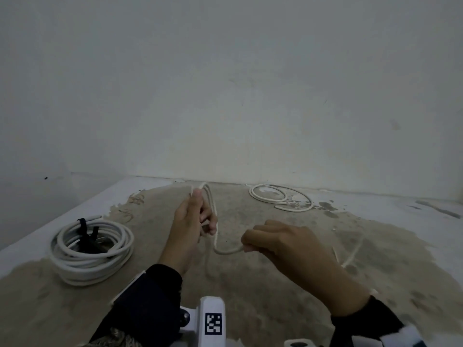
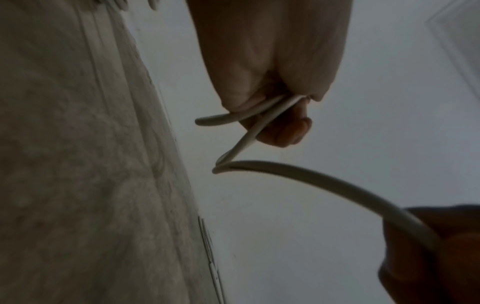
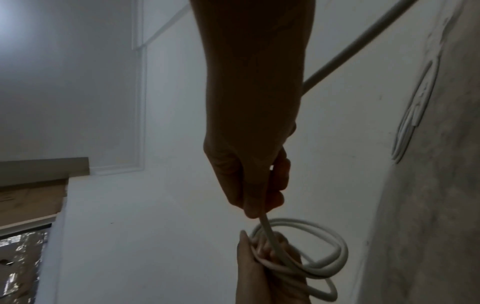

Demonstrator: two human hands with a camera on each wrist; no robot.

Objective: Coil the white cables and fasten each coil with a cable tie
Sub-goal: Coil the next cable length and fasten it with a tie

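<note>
Winding looks to be the step in hand: the left hand (image 1: 194,219) is raised with its fingers curled round a few gathered loops of thin white round cable (image 1: 216,236), and the right hand (image 1: 273,242) pinches the same cable just beside it, feeding the next turn. To do this well, I judge, each new loop should match the ones already held, laid flat against them rather than crossed. The right grip should let the cable slide and roll a little so twist does not build up. The left grip stays firm enough that no loop slips out.

From the left grip the cable sags in a short bow to the right grip, passes through it, and trails off to the right over the worn brown-and-white bench (image 1: 275,284). The right wrist view shows the loops (image 3: 311,265) bunched in the left fingers (image 3: 262,250).

A thicker white coiled cable bound with a black tie (image 1: 91,249) lies at the left. A loose white cable in two flat rings (image 1: 280,197) waits near the far wall, well apart from both hands.
</note>
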